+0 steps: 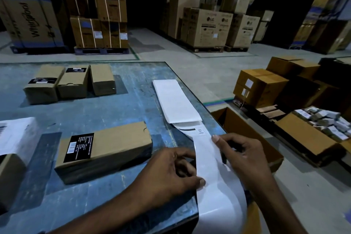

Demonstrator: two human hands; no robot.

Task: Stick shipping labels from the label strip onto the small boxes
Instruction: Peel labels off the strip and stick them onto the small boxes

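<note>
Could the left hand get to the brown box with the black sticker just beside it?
Probably yes. The left hand pinches the label strip right next to the box, with only bare table between them, but it would have to let go of the strip first.

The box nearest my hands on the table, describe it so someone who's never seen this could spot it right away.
On the blue table, look at the near edge, just left of the two hands holding the white label strip. The box lies flat there, alone. Unlike the three small boxes grouped at the far side, it is long and has a black barcode sticker on its left end.
</note>
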